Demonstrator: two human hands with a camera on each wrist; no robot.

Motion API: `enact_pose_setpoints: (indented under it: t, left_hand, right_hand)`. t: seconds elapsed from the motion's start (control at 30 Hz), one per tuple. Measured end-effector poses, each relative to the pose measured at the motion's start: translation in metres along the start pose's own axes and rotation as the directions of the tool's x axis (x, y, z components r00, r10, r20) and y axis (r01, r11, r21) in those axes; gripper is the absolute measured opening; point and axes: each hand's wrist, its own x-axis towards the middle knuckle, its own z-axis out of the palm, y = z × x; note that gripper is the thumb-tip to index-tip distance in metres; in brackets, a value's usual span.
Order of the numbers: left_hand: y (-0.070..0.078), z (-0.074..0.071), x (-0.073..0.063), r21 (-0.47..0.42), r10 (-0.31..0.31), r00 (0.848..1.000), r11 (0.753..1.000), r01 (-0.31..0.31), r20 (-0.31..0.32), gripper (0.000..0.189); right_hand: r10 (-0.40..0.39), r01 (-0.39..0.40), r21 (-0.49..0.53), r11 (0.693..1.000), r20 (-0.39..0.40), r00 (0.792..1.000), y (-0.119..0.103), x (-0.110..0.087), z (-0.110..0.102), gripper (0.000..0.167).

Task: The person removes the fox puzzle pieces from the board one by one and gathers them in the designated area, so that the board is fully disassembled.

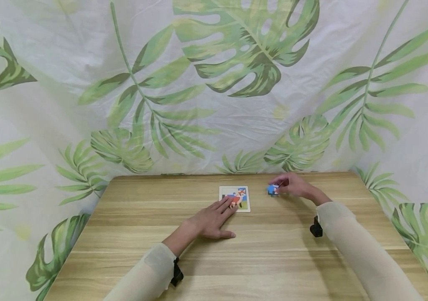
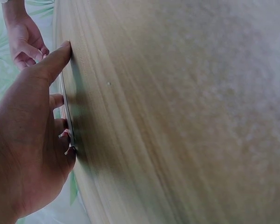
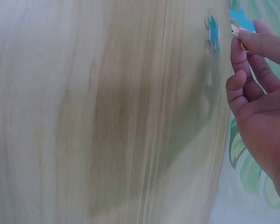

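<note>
A white-bordered jigsaw puzzle [image 1: 245, 200] with a fox picture lies flat on the table. My left hand [image 1: 214, 219] rests on it with fingers extended, covering its lower left part; the thumb is spread out to the side over the wood. To the right of the puzzle, my right hand [image 1: 294, 185] pinches a blue puzzle piece [image 3: 242, 21] between thumb and fingertips, just above the table. Another blue and green puzzle piece [image 3: 213, 33] lies on the tabletop below it. In the left wrist view, the puzzle shows only as a thin edge under the fingers.
The wooden table [image 1: 131, 234] reaches back to a leaf-patterned cloth [image 1: 154, 83], which hangs behind it and along both sides. A small dark device [image 1: 316, 228] is worn at the right wrist, and another dark device [image 1: 177, 272] at the left.
</note>
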Motion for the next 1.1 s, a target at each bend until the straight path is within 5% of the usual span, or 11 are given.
enact_pose_setpoints:
  t: [1.1]
  left_hand:
    - [0.0, 0.001, -0.003, -0.017, -0.007, 1.0, 1.0, 0.007, 0.0, 0.093]
  right_hand:
    - [0.034, -0.033, -0.036, 0.999, 0.01, 0.999, 0.027, -0.027, -0.025, 0.032]
